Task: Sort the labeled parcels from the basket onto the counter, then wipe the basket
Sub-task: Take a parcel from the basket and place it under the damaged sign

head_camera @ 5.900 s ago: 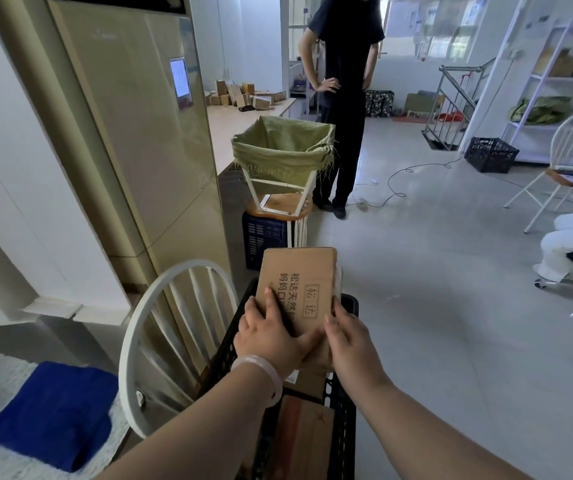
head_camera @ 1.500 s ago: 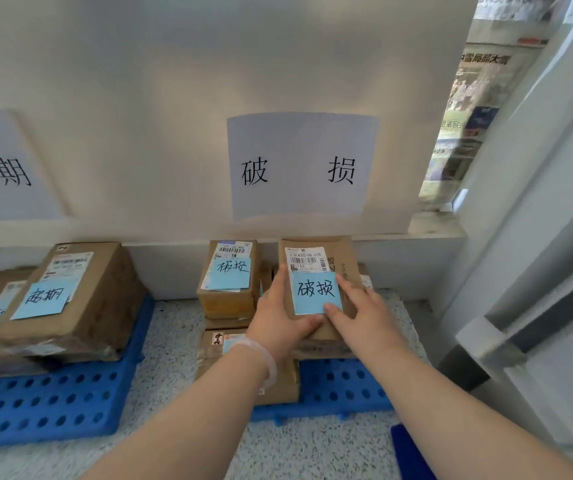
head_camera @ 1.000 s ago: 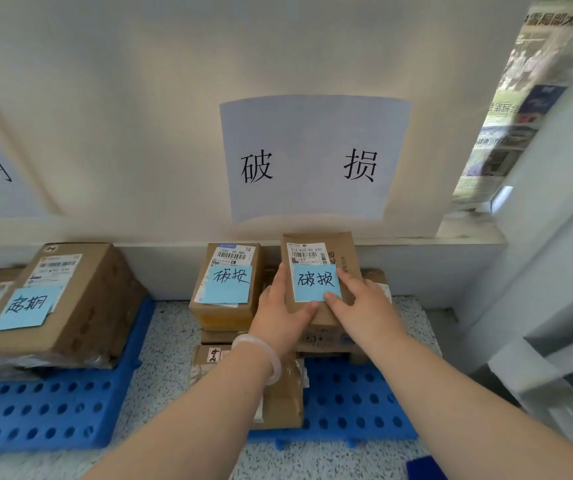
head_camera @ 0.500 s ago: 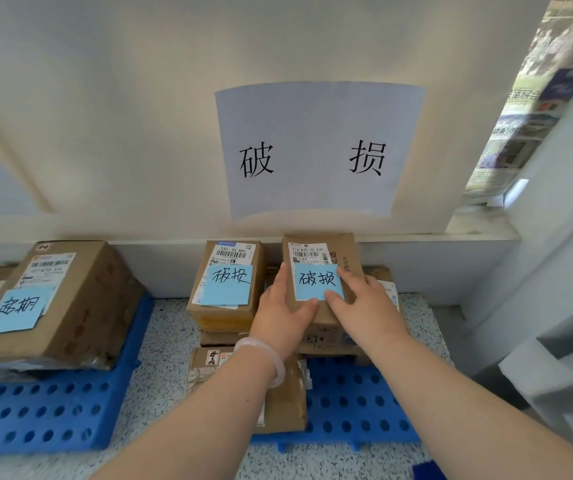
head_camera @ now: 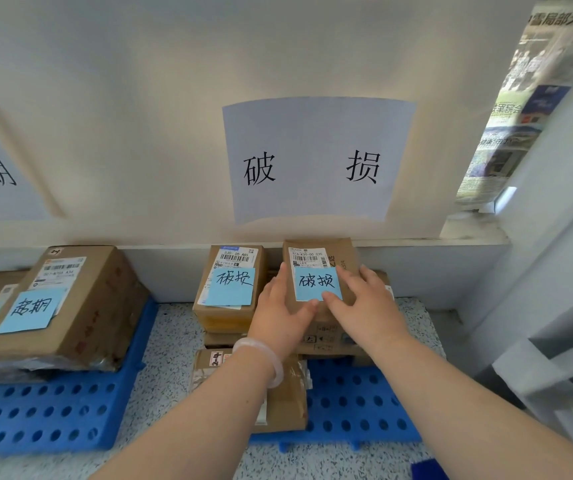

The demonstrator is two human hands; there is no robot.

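Currently both hands are gripping the small cardboard parcel (head_camera: 318,268). The left hand (head_camera: 280,317) is clamping its left edge, thumb on the near top edge. The right hand (head_camera: 364,306) is curling its fingers over the top and right edge, thumb at the near edge of the blue sticky note (head_camera: 318,285) reading 破损. The parcel is sitting between the hands, on top of a stack of cartons (head_camera: 326,337) directly under them. A second parcel (head_camera: 229,282) with the same note is sitting just left of the left hand. The stack is resting on a blue perforated pallet (head_camera: 357,410) under the right forearm, on the speckled tabletop (head_camera: 171,341). A wall sign (head_camera: 316,161) reading 破损 is hanging beyond the hands. A big carton (head_camera: 81,306) marked 超期 is sitting well left of the left hand on another blue pallet (head_camera: 53,410). A white bracelet (head_camera: 261,358) is riding on the left wrist.
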